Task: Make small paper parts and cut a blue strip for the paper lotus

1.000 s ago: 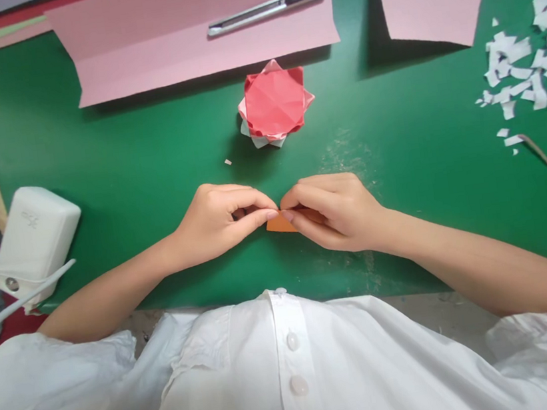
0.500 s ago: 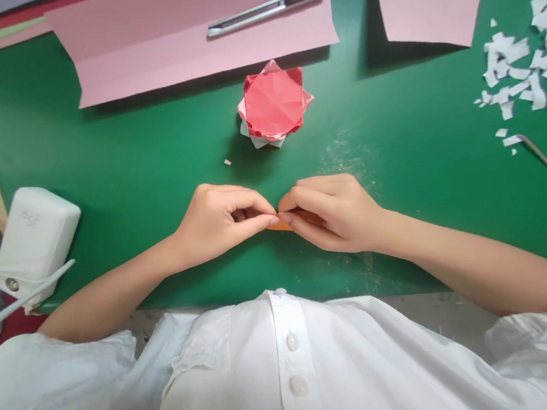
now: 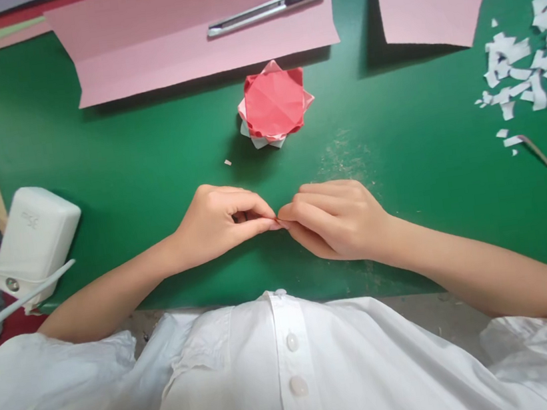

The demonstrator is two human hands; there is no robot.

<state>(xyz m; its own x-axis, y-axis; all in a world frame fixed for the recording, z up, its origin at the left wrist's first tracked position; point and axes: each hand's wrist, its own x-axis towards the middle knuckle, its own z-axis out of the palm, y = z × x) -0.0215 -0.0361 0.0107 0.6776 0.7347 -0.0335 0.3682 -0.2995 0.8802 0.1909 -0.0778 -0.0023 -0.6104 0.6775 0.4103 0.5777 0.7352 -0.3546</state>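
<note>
Paper (image 3: 277,218), only a thin reddish bit showing, looks pinched by the left hand (image 3: 222,218) at its nine o'clock and right hand (image 3: 343,216) at three, with a red paper flower (image 3: 276,104) at twelve, in a likely pressing step whose next move needs a steady squeeze.

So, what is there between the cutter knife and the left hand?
In the head view: the pink sheet's edge, then a red folded-paper piece and, nearest the left hand, a tiny pale scrap on the green table.
</note>
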